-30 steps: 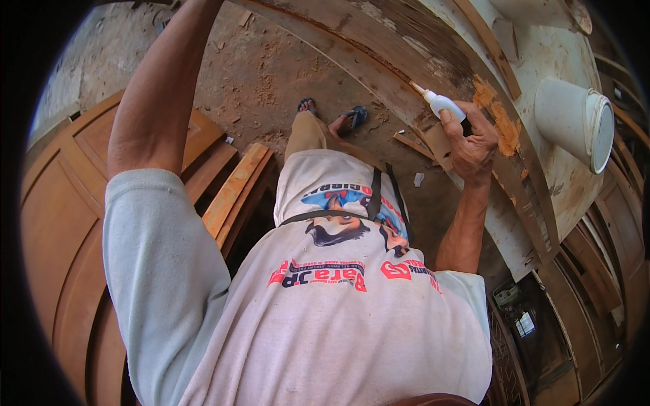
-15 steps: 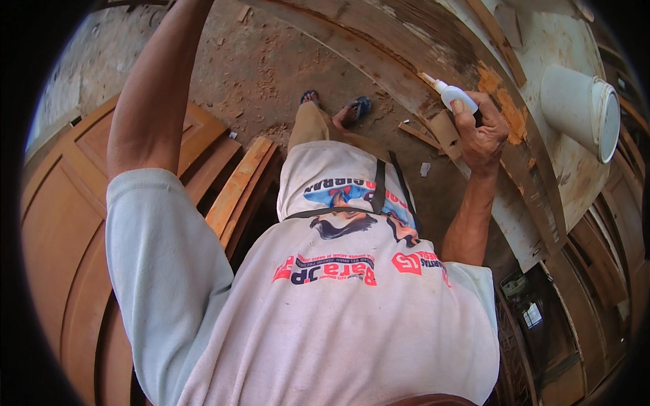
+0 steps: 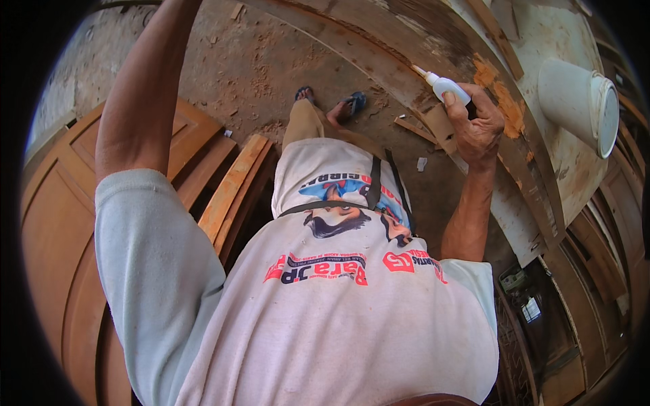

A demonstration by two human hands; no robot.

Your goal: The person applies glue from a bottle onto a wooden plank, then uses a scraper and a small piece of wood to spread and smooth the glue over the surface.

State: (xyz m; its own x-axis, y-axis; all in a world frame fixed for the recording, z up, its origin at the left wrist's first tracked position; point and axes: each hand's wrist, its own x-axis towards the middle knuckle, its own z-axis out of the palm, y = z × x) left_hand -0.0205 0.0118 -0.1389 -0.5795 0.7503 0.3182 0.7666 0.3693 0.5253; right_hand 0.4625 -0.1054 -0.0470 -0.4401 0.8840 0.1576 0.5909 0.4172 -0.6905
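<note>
My right hand (image 3: 478, 125) grips a small white squeeze bottle (image 3: 443, 86) with a pointed nozzle, its tip held against a long curved wooden beam (image 3: 379, 42) that runs across the top of the view. Orange-brown patches (image 3: 497, 84) mark the wood just beside the hand. My left arm (image 3: 139, 101) reaches up and out of the picture at the top, so my left hand is hidden. My grey printed shirt fills the lower middle.
A white bucket (image 3: 579, 101) lies on its side on a pale board at the upper right. Panelled wooden doors (image 3: 61, 223) and stacked planks (image 3: 233, 183) stand at the left. Sawdust and wood scraps cover the dirt floor by my sandalled feet (image 3: 335, 105).
My right hand and the bottle have shifted up and rightward along the beam. The view has tilted a little; my left arm stays raised.
</note>
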